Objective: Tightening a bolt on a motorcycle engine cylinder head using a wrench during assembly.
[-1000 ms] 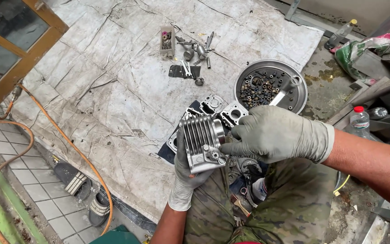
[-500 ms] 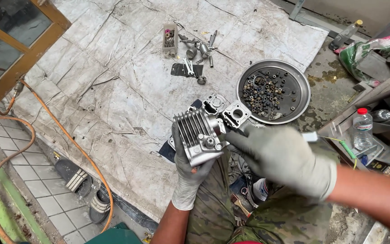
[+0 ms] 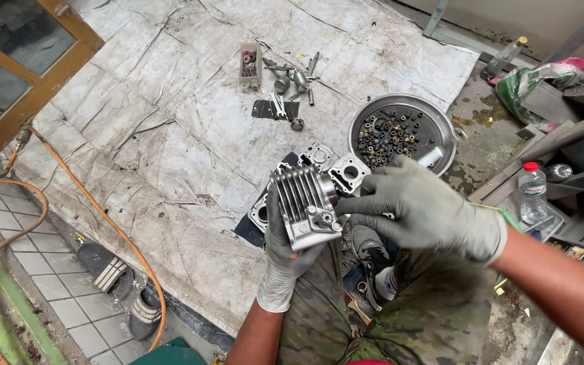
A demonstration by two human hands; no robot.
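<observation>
Since half a second ago my right hand (image 3: 422, 206) has drawn in, its fingertips now touching the finned metal cylinder (image 3: 303, 206). My left hand (image 3: 285, 253) grips that cylinder from below, over my lap, near the round tray (image 3: 446, 132) of small parts.

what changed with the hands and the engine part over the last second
The right hand came off the top of the finned metal cylinder and now touches its right side with the fingertips. The left hand still holds it from below. The round tray of small parts is unmoved.
</observation>
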